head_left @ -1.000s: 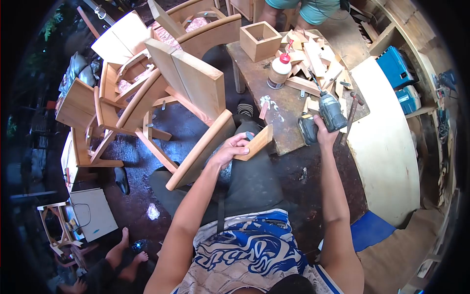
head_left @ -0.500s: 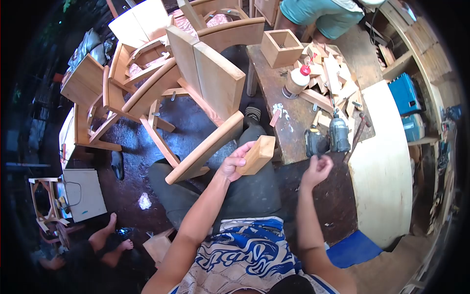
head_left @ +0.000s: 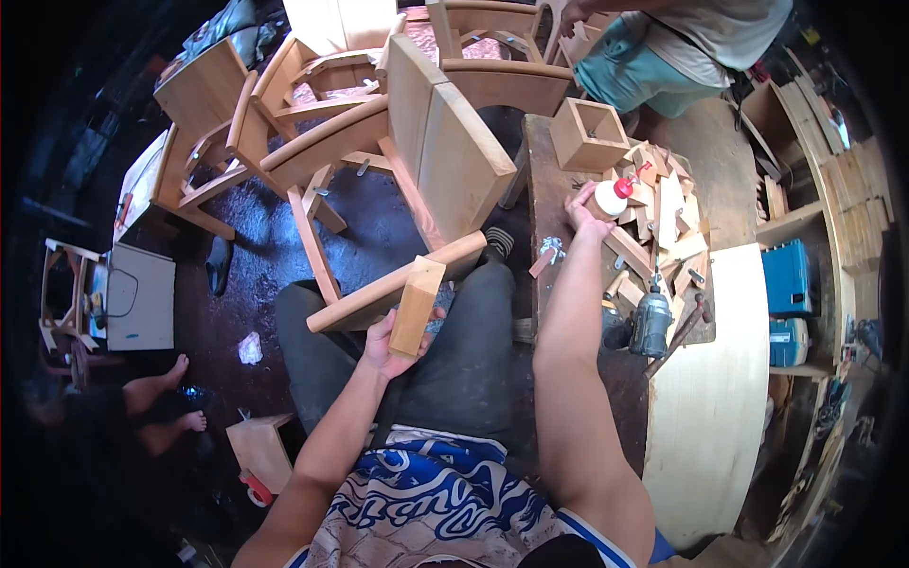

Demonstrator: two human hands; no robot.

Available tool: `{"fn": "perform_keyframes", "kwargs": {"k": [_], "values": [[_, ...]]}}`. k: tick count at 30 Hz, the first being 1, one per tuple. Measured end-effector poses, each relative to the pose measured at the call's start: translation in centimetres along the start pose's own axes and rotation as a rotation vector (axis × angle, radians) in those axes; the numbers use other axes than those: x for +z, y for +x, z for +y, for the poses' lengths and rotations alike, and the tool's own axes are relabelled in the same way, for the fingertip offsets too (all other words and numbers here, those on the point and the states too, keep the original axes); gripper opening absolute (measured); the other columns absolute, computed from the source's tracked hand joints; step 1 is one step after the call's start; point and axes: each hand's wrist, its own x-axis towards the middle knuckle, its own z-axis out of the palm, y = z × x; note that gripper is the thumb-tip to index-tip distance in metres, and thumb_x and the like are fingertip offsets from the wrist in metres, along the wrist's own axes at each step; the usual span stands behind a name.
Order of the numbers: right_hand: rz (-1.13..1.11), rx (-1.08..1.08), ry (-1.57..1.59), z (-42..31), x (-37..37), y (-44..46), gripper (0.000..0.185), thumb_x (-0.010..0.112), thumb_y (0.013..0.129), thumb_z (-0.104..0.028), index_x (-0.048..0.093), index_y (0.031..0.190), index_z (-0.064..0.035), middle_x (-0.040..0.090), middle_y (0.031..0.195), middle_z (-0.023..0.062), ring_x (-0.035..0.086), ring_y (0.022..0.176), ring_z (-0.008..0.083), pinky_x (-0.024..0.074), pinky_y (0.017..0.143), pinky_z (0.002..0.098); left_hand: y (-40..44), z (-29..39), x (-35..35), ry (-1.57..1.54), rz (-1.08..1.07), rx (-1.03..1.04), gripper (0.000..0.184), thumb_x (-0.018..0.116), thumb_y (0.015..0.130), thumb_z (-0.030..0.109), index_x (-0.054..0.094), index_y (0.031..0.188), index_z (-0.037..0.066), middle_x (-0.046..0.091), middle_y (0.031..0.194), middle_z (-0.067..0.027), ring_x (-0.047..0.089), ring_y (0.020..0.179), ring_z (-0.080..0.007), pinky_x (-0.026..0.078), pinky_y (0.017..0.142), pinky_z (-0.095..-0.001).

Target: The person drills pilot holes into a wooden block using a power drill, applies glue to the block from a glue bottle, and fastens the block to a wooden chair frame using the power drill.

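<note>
My left hand [head_left: 390,346] is closed around a short wooden block [head_left: 417,308], held upright over my lap beside a chair frame's curved rail [head_left: 355,301]. On the low table, my right hand [head_left: 589,216] is wrapped around a white glue bottle [head_left: 611,198] with a red cap. Part of the bottle is hidden by the hand. Right of the bottle lies a pile of wood offcuts [head_left: 669,213]. A cordless drill [head_left: 651,322] stands nearer to me, with a hammer [head_left: 684,333] next to it.
An open wooden box [head_left: 589,134] sits at the table's [head_left: 559,293] far end. Wooden chairs [head_left: 312,151] crowd the left and front. Another person [head_left: 653,66] stands behind the table. A pale board [head_left: 705,417] and blue cases [head_left: 788,279] are at right.
My right hand has reached forward from near the drill and taken hold of the glue bottle. The left hand has moved left, turning the block more upright. The view has shifted.
</note>
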Motion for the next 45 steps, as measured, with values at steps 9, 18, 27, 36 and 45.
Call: {"fn": "perform_keyframes", "kwargs": {"k": [9,18,27,36,45], "values": [[-0.248,-0.175,-0.671,3.0,-2.3,-9.6,0.061,0.065,0.084,-0.046,0.06,0.128,-0.0049,0.065,0.126,0.0177,0.065,0.114,0.0365,0.0572,0.094,0.0516,-2.4,-0.3,-2.3,-0.141,0.053,0.054,0.081,0.07,0.089,0.041,0.036,0.151,0.001,0.054,0.13,-0.0173,0.061,0.087,-0.0237,0.059,0.073,-0.0322],[-1.077,-0.826,-1.167,13.3,0.4,-34.2,0.071,0.076,0.083,-0.032,0.046,0.141,-0.0027,0.057,0.136,0.0169,0.053,0.131,0.0336,0.0388,0.115,0.0549,-5.0,-0.5,-4.6,-0.204,-0.038,0.04,0.058,0.064,0.088,0.03,0.054,0.136,0.0,0.067,0.112,-0.0179,0.07,0.09,-0.027,0.06,0.076,-0.0368],[-1.904,-1.223,-0.577,23.0,-2.4,-45.4,0.037,0.058,0.081,-0.027,0.07,0.091,0.0073,0.068,0.091,0.0262,0.069,0.09,0.0393,0.0508,0.093,0.0637,-6.3,-0.6,-5.9,-0.195,0.056,0.052,0.063,0.056,0.099,0.047,0.048,0.145,0.006,0.064,0.126,-0.0126,0.071,0.094,-0.0206,0.06,0.075,-0.0352],[-0.752,-0.099,-1.485,18.0,-17.9,-31.2,0.056,0.068,0.091,-0.022,0.049,0.14,-0.0045,0.061,0.132,0.0128,0.059,0.124,0.0289,0.0448,0.11,0.0501,-8.3,-0.1,-3.8,-0.098,-0.046,0.089,0.067,0.057,0.097,0.046,0.043,0.148,0.004,0.059,0.133,-0.0158,0.069,0.102,-0.0223,0.059,0.085,-0.0367],[-1.089,-0.131,-1.636,16.3,-15.1,-34.9,0.069,0.065,0.088,-0.022,0.038,0.147,0.0039,0.052,0.143,0.0218,0.052,0.132,0.0348,0.0392,0.114,0.0496,-6.1,-0.2,-1.7,0.064,-0.206,0.062,0.065,0.055,0.095,0.043,0.047,0.144,0.0,0.063,0.128,-0.0178,0.07,0.103,-0.0222,0.06,0.084,-0.0349]]}}
